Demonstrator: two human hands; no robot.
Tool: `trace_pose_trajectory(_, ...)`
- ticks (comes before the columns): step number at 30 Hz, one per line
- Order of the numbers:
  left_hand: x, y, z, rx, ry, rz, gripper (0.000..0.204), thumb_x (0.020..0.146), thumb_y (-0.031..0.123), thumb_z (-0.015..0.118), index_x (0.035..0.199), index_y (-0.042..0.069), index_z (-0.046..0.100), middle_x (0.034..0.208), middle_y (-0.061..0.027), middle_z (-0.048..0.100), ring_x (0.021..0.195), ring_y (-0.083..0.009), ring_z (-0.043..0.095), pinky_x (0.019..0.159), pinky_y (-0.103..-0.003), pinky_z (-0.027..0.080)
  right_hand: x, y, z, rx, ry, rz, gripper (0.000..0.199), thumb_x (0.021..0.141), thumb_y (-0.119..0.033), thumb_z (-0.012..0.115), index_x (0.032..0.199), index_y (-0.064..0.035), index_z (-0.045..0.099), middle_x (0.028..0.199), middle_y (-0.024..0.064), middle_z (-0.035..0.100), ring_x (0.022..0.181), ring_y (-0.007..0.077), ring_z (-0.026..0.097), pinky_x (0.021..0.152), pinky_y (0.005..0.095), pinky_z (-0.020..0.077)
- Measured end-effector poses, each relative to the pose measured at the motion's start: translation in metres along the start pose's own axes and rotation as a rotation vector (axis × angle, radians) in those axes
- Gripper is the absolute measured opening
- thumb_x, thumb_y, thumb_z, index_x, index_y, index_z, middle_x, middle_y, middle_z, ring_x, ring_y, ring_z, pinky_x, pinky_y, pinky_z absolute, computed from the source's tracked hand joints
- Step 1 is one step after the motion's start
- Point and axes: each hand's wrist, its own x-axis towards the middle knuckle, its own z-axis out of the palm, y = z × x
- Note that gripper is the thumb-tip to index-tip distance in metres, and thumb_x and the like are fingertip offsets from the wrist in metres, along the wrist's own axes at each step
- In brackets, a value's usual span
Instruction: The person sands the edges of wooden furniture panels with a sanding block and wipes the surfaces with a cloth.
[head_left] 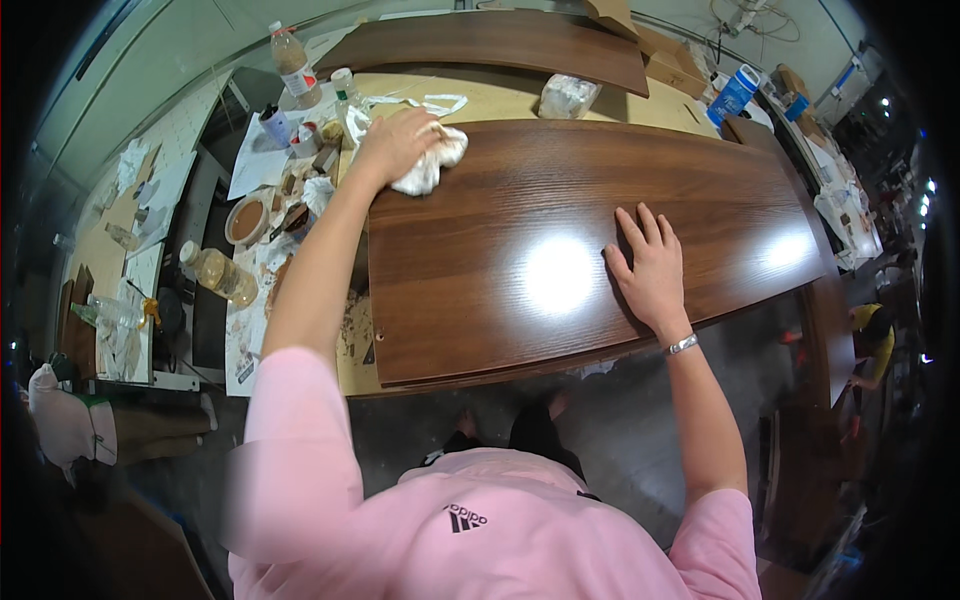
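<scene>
Fingers of the left hand close on a crumpled white cloth, pressed onto the far left corner of the glossy dark brown wooden panel. The right hand lies flat on the panel, fingers spread wide, holding nothing.

Head cam, wide fisheye, looks steeply down from above the person's shoulders onto the wooden panel; close range, edges bend twd rim. Single view.

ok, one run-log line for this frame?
left hand: pressing white cloth on brown wood panel, far left corner | right hand: flat on panel, open | bottles left of panel
</scene>
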Motion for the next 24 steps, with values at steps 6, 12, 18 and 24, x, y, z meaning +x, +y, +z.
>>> trace_pose_trajectory(6, 0.018, -0.007, 0.031, 0.15, 0.143, -0.136, 0.046, 0.096, 0.042, 0.051, 0.122, 0.006, 0.062, 0.127, -0.0167, 0.061, 0.115, -0.0338, 0.058, 0.097, -0.048, 0.044, 0.002, 0.001, -0.006, 0.018, -0.02, 0.04, 0.055, 0.093, -0.042, 0.059, 0.141, -0.0151, 0.055, 0.151, 0.0182, 0.043, 0.139, 0.0435, 0.035, 0.115, 0.0534, 0.027)
trace_pose_trajectory(12, -0.091, 0.129, -0.01, 0.089, 0.199, 0.474, 0.026, 0.088, 0.024, 0.061, 0.097, 0.0, 0.068, 0.13, -0.0213, 0.059, 0.124, -0.0389, 0.052, 0.103, -0.05, 0.042, -0.002, 0.008, -0.01, 0.035, -0.017, 0.053, 0.055, 0.093, -0.041, 0.059, 0.141, -0.0141, 0.054, 0.152, 0.0184, 0.041, 0.141, 0.0437, 0.033, 0.116, 0.054, 0.0251)
trace_pose_trajectory(18, -0.175, 0.179, -0.045, -0.434, -0.122, 0.503, 0.044, 0.087, 0.026, 0.064, 0.126, 0.004, 0.06, 0.141, -0.0194, 0.052, 0.136, -0.0366, 0.046, 0.112, -0.052, 0.037, -0.001, 0.0, 0.004, 0.062, -0.017, 0.04, 0.054, 0.093, -0.039, 0.06, 0.139, -0.0116, 0.055, 0.151, 0.0208, 0.042, 0.14, 0.0461, 0.033, 0.116, 0.0562, 0.025)
trace_pose_trajectory(24, -0.068, 0.034, 0.005, 0.102, 0.256, 0.189, 0.039, 0.085, 0.019, 0.065, 0.119, -0.001, 0.061, 0.123, -0.0198, 0.06, 0.114, -0.0354, 0.056, 0.1, -0.043, 0.044, 0.001, -0.001, -0.001, 0.03, 0.078, -0.002, 0.054, 0.09, -0.042, 0.061, 0.135, -0.0113, 0.058, 0.146, 0.0206, 0.047, 0.136, 0.0439, 0.036, 0.112, 0.0536, 0.0282)
